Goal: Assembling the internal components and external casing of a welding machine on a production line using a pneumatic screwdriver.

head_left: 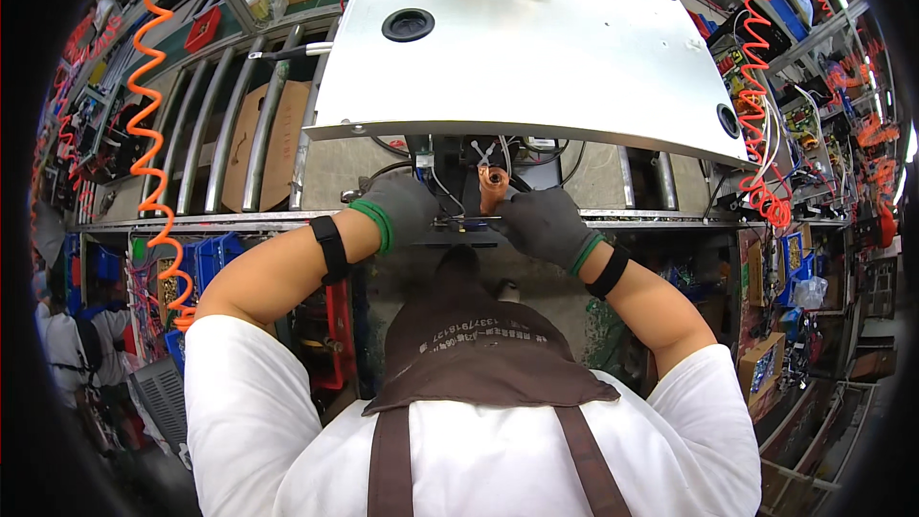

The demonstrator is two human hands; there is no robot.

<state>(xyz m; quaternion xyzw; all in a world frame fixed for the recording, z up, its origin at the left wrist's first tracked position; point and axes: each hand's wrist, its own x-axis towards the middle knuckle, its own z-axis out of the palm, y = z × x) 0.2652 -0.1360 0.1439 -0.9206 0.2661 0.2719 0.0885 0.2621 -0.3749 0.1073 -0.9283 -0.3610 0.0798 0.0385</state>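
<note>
You are working around a ring-topped, copper-coloured metal fitting point(492, 193) ahead at twelve o'clock: your left grey-gloved hand point(400, 205) is curling at its nine o'clock, your right grey-gloved hand point(544, 226) at its four. Your fingertips are hiding; I cannot tell their opening or grip.

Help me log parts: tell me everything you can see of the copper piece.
The copper piece looks metallic: a rounded end with a dark centre, the body narrowing below it. It shows on the near side of the panel, between the left hand and right hand; the right is closer, contact unclear.
</note>
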